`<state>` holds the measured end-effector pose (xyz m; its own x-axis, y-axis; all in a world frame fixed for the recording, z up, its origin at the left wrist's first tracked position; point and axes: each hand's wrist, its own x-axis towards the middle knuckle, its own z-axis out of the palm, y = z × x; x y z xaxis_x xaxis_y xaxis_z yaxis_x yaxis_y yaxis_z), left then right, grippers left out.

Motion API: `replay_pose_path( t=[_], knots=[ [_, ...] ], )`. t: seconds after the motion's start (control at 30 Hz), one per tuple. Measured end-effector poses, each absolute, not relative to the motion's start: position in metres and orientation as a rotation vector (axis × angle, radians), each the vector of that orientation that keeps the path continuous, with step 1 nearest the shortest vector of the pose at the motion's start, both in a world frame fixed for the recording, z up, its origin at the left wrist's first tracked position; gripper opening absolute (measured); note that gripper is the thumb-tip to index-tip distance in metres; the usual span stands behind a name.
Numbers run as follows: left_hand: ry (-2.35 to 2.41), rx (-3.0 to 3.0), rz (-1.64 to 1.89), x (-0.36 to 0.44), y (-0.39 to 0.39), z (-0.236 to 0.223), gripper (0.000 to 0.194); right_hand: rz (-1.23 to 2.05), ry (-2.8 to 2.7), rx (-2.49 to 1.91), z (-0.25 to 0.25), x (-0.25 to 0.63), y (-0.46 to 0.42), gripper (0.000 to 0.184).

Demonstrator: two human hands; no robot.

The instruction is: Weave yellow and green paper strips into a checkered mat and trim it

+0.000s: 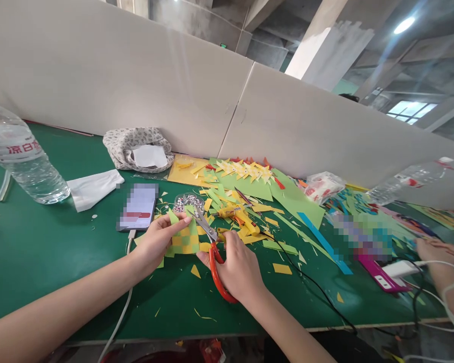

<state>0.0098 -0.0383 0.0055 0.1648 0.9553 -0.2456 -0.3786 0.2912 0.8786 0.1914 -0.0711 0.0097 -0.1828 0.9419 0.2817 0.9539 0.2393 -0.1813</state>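
My left hand (159, 236) pinches a piece of woven green and yellow paper (185, 243) between thumb and fingers. In my right hand (242, 263) are scissors with red handles (218, 282), their blades slightly apart at the paper's upper part near my left fingertips. Behind the blades lies a clear box of small beads or eyes (191, 201). A yellow glue gun (242, 217) rests on green and yellow paper scraps just beyond my right hand. Some of the woven piece is hidden by my left fingers.
A phone (138, 204) with a white cable lies left, beside a water bottle (26, 151). Woven paper fish shapes (245, 170) lie at the back by the white partition (136, 75). Right are a blue strip (323, 242), a pink power strip (382, 275) and another person's hands (444, 252).
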Motion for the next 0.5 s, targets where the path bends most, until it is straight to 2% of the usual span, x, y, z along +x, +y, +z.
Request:
replay_pose_path(
  t=[0.5],
  knots=[
    [1.018,0.922,1.053,0.0117,-0.0435,0.0081,0.020,0.062,-2.222,-1.743,0.0106,0.1894,-0.0743,0.037]
  ],
)
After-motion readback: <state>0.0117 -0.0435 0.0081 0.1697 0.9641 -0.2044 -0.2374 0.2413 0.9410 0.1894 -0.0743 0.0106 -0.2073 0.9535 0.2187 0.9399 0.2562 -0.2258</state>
